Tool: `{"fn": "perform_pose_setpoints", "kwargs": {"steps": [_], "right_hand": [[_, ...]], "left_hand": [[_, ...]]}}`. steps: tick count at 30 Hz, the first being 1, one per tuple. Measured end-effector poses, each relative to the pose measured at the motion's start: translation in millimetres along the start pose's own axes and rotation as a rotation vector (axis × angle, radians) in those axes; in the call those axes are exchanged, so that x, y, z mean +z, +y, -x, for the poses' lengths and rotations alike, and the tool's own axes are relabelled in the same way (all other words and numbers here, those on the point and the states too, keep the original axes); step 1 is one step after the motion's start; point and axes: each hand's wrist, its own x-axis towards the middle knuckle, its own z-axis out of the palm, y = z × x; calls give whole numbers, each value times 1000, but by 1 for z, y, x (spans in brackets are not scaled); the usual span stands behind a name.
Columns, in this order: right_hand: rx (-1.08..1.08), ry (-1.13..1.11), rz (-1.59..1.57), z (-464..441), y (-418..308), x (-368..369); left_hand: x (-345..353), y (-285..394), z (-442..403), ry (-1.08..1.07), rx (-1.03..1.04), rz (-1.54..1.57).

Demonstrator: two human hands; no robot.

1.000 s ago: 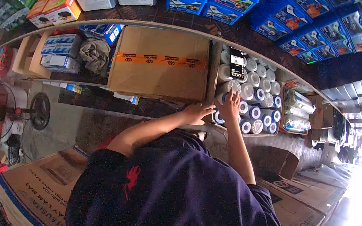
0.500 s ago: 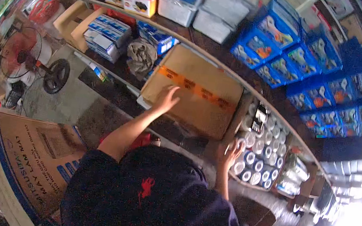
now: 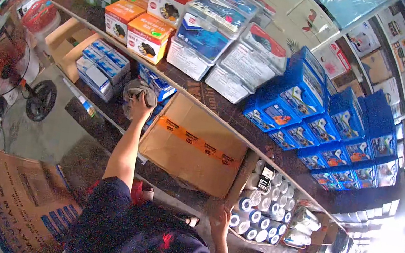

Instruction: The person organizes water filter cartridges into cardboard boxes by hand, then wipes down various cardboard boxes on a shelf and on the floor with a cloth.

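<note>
My left hand (image 3: 139,107) reaches forward onto a crumpled grey-brown wrapping bundle (image 3: 134,91) on the lower shelf. Its fingers are curled over the bundle's top. Beside it lies a large closed brown carton (image 3: 190,158) with orange tape across it. My right hand (image 3: 220,223) is at the near left corner of an open carton (image 3: 239,181). That carton holds several clear and white rolls with blue rings (image 3: 254,216). The right hand's fingers look loosely extended against the carton wall, with nothing visible in them.
Blue-and-white boxes (image 3: 102,68) stand left of the bundle. On the upper shelf are orange-and-white boxes (image 3: 148,36), clear plastic cases (image 3: 207,36) and stacked blue boxes (image 3: 294,100). A fan (image 3: 9,68) stands on the floor at left, behind a large printed carton (image 3: 11,198).
My left hand has moved left from above the taped carton onto the crumpled bundle. The right hand has shifted nearer along the open carton's edge. The camera view has tilted upward.
</note>
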Motion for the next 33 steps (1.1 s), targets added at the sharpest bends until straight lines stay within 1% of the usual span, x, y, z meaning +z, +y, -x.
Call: {"fn": "perform_pose_setpoints", "kwargs": {"steps": [1,2,3,4,5,6,7,8,9,10,11,12,14,15,16,18,19,20,21,22,23,24,25,26,27,28,29,30,31,32,33], "right_hand": [[-66,29,103,1,-1,-1],[-73,18,105,9,17,2],[40,-61,43,20,48,6],[154,-139,-18,9,17,2],[192,-83,-167,9,-19,1],[188,-93,-166,6,-20,3],[218,-223,-194,6,-21,4],[250,-354,-220,7,-21,5],[149,-431,-105,3,-24,8],[148,-438,-107,-3,-34,9],[112,-455,-91,-7,-46,9],[79,-474,-79,-10,-54,10],[106,-483,-82,-14,-38,20],[64,-488,-62,-18,-27,22],[18,-492,-44,-19,-17,24],[22,-467,41,-31,-29,24],[-46,-435,-11,-37,-12,32],[-111,-399,-65,-42,5,41],[-186,-409,-32,-52,-9,35],[-262,-415,5,-66,-31,30],[-249,-328,36,-72,-42,31],[-237,-242,69,-77,-50,33],[-284,-212,-196,-86,-62,36],[-325,-179,-463,-93,-71,42],[-207,-224,-788,-102,-78,51],[-75,-267,-1110,-103,-81,58],[64,-398,-1132,-105,-45,67],[163,-477,-689,-114,-32,75],[292,-381,-923,-114,-36,80],[422,-274,-1151,-111,-45,82],[427,-261,-1172,-111,-67,71]], "left_hand": [[-13,10,1,-18,-48,-43],[-22,15,0,-39,-93,-85],[-11,3,-5,117,37,-115],[-16,7,-8,120,29,-116],[-22,12,-10,56,-52,-28],[-26,13,-13,-5,-132,59],[-17,7,-15,77,-86,40],[-17,2,-15,76,-93,34],[-20,0,-15,77,-93,87],[-17,-6,-17,80,-91,140],[-17,-16,-23,176,60,339],[-24,-18,-19,175,57,328],[-45,-23,-3,294,10,579],[-64,-15,9,294,-45,770],[-82,-9,18,294,-48,750],[-113,0,39,66,-312,1238],[-132,12,52,44,-269,1253],[-139,13,63,-38,-216,1200],[-161,37,82,-101,-283,1310],[-171,53,98,-151,-279,1294],[-174,65,113,-203,-241,1259],[-170,69,123,-406,-225,1207],[-179,92,144,-424,-255,1252],[-178,106,161,-506,-248,1242],[-166,110,174,-664,-220,1261],[-141,108,187,-914,-206,1307],[-165,134,191,-1135,-98,1070],[-108,114,215,-882,501,839],[-104,118,236,-1020,271,849],[-105,124,244,-1046,218,860],[-109,125,251,-1037,224,825]]}}
